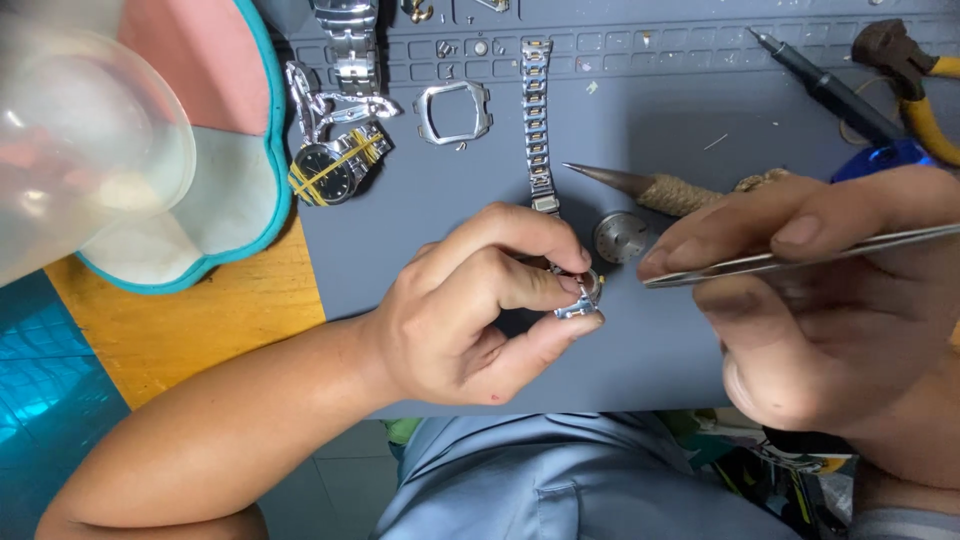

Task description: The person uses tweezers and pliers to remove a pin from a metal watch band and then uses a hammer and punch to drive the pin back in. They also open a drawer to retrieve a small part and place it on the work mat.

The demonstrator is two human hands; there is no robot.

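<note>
- Watch case sits mid-mat, pinched by left hand fingertips; its axis can't be told.
- Right hand pinches tweezers, long axis left-right, tip just beside the case.
- Dial and band lie behind; bare mat in front.

A small silver watch case with gold accents is pinched between thumb and fingers above the grey mat, while slim steel tweezers lie nearly level, tips pointing toward it.
</note>
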